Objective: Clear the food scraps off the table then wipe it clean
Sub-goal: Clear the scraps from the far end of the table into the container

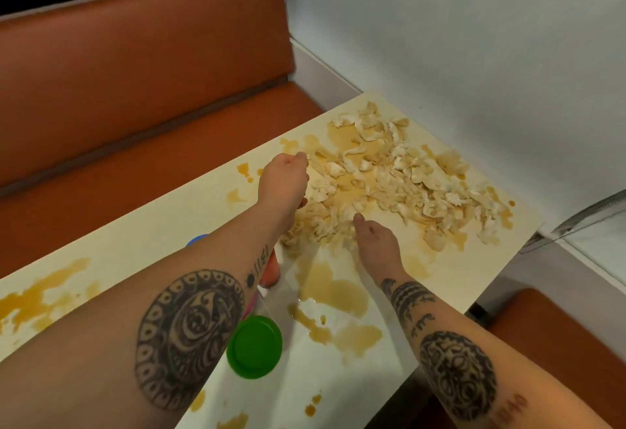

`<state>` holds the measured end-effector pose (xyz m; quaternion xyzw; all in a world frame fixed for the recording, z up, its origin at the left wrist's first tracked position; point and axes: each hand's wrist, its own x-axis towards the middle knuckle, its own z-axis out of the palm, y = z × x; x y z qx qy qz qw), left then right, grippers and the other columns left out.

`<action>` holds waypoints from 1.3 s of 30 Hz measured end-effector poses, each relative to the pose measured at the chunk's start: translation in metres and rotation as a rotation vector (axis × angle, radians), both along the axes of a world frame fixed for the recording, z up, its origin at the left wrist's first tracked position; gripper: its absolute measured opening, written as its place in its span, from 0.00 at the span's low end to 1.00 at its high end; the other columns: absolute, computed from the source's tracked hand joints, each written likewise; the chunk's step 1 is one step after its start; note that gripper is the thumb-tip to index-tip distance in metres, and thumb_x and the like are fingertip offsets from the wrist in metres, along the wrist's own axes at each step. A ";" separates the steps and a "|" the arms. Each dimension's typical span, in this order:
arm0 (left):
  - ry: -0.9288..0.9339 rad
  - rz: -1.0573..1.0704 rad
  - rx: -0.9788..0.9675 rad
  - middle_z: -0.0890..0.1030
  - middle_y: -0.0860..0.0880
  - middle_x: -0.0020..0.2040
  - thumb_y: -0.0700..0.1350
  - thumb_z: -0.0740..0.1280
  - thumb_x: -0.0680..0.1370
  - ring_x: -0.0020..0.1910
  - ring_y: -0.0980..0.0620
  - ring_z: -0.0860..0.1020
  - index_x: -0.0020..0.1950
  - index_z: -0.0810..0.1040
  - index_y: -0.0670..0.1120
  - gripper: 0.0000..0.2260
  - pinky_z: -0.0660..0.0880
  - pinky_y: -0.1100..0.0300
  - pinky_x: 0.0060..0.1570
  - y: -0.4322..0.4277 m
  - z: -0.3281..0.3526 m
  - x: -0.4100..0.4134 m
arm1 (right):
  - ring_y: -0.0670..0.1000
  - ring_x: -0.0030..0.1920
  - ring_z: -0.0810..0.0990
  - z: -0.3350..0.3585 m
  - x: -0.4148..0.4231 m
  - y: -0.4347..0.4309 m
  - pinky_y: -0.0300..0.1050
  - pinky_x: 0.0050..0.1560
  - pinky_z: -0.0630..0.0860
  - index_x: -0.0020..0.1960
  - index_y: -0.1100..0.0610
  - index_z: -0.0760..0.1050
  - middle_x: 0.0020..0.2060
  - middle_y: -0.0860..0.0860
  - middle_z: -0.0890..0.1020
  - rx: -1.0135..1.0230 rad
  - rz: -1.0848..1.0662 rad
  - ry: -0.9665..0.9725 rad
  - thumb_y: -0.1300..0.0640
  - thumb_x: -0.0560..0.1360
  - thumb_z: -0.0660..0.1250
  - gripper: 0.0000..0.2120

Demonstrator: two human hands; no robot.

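Reaching into food scraps (399,174) heaped center-right on table (152,245), brown spills around. Left hand (283,179) grip curled at pile's left edge, contents can't tell. Right hand (376,238) grip loose, forefinger touching scraps.

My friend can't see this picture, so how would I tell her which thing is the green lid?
Find the long cream table next to the orange bench. On its near part, tucked against the person's left forearm and beside the brown spill, sits the green lid. It is the only green thing, a smooth round disc, unlike the pale lumpy food scraps farther along.
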<state>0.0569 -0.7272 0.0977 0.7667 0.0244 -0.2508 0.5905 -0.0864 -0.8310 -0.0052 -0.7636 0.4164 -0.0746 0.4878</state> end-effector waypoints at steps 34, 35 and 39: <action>0.253 -0.596 -0.099 0.78 0.42 0.49 0.27 0.59 0.78 0.44 0.44 0.84 0.73 0.66 0.42 0.24 0.80 0.55 0.54 -0.018 0.045 -0.187 | 0.44 0.25 0.68 0.125 -0.205 0.002 0.34 0.18 0.59 0.51 0.53 0.71 0.34 0.49 0.71 0.892 -0.863 -0.907 0.50 0.82 0.65 0.07; 0.251 -0.633 -0.080 0.78 0.42 0.50 0.27 0.60 0.78 0.45 0.45 0.86 0.72 0.67 0.42 0.24 0.80 0.52 0.58 -0.025 0.042 -0.203 | 0.44 0.25 0.66 0.120 -0.227 -0.004 0.35 0.18 0.58 0.49 0.53 0.71 0.33 0.49 0.70 0.855 -0.909 -0.907 0.48 0.82 0.65 0.10; 0.221 -0.821 -0.033 0.77 0.44 0.49 0.33 0.65 0.79 0.47 0.45 0.84 0.65 0.67 0.43 0.17 0.79 0.44 0.62 -0.053 0.030 -0.274 | 0.46 0.27 0.68 0.096 -0.324 -0.020 0.36 0.19 0.62 0.45 0.52 0.73 0.35 0.51 0.73 0.749 -1.092 -0.885 0.46 0.81 0.66 0.11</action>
